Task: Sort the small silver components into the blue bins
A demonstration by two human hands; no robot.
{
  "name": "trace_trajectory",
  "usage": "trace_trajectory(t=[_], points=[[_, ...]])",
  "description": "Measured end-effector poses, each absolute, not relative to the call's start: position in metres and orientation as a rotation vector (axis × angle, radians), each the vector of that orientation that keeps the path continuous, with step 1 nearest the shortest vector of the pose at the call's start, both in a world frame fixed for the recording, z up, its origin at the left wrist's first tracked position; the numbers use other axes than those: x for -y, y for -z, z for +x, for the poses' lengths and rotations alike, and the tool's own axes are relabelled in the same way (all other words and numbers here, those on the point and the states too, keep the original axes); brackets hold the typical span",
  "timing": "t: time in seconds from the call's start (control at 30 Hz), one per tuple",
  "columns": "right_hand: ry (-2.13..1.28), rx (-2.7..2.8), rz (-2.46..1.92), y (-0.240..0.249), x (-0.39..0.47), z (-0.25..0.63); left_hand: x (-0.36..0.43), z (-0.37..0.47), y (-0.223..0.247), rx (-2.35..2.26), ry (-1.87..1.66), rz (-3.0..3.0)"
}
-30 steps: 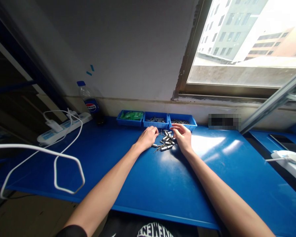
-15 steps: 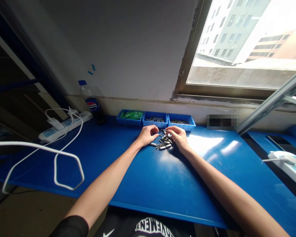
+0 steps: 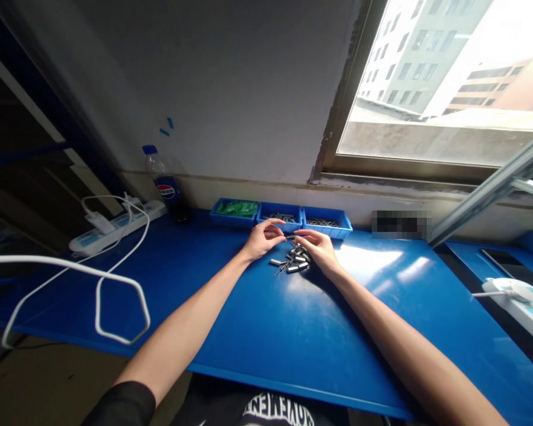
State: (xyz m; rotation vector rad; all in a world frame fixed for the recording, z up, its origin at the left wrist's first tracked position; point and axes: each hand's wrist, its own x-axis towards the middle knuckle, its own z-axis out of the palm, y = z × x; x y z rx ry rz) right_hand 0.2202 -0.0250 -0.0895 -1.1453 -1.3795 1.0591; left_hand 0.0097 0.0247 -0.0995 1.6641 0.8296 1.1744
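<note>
Blue desk [image 3: 311, 337]: hands come together at one small piece

Near the middle, metal parts [image 3: 298, 267] lie in a loose pile. Just beyond, the hands have closed the gap seen half a second ago, so both now attend to one small piece [image 3: 290, 238]. The right hand [image 3: 320, 248] appears to pinch it, fingertips nearly together. The left hand [image 3: 260, 241] meets its other end, upper finger raised off the thumb; its hold I cannot tell. Farther back, three bins [image 3: 279, 225] stand side by side, below the wall [image 3: 231, 100].
</note>
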Motion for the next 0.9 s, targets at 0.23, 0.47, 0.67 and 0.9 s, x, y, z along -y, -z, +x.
trace_trajectory(t=[0.23, 0.47, 0.67, 0.9], points=[[-1.098, 1.528, -1.124, 0.087, 0.023, 0.224, -0.024, 0.011, 0.103, -0.868, -1.143, 1.679], [-1.078, 1.415, -1.149, 0.091, 0.02, 0.223, -0.021, 0.016, 0.101, -0.922, -1.144, 1.911], [-1.008, 1.29, -1.088, 0.09, 0.021, 0.229, -0.023, 0.016, 0.103, -1.035, -1.124, 2.191], [-0.934, 1.059, -1.021, 0.087, 0.023, 0.231, -0.029, 0.016, 0.116, -1.048, -1.018, 2.352]])
